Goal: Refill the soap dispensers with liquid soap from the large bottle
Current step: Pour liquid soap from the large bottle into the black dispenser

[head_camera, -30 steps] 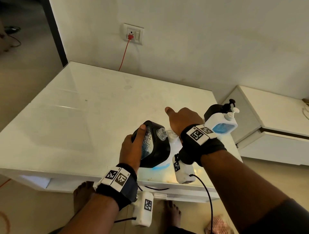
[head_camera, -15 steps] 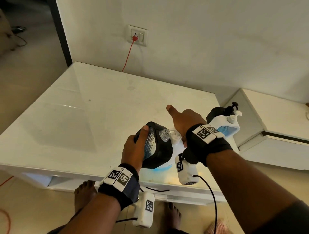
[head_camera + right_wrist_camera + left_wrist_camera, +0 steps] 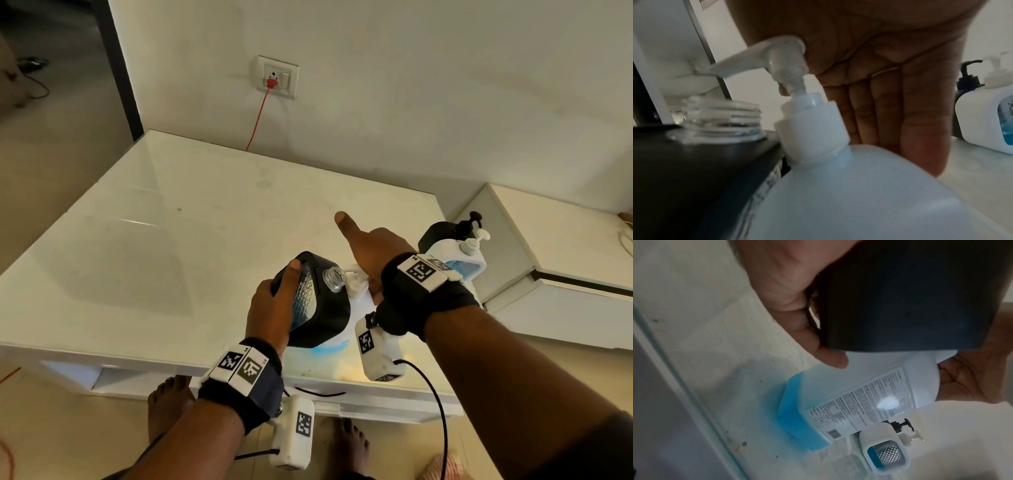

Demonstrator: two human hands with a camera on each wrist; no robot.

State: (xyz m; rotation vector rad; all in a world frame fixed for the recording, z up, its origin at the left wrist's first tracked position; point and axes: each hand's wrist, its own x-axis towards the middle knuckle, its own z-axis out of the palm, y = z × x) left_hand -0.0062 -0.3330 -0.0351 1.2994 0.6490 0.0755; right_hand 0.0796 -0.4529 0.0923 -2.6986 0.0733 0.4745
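- My left hand [image 3: 274, 308] grips the black dispenser [image 3: 318, 308], cap off, open neck tilted against the large bottle [image 3: 869, 386].
- My right hand [image 3: 890, 78], fingers straight, presses its pump [image 3: 785, 53]; little blue soap left.
- Beyond the bottle: white dispenser [image 3: 459, 260] capped, part-filled; another black one behind it, level unclear.

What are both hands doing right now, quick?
Left hand: closed around the black dispenser, holding it tilted.
Right hand: open, palm on the pump head of the large bottle, fingers straight.
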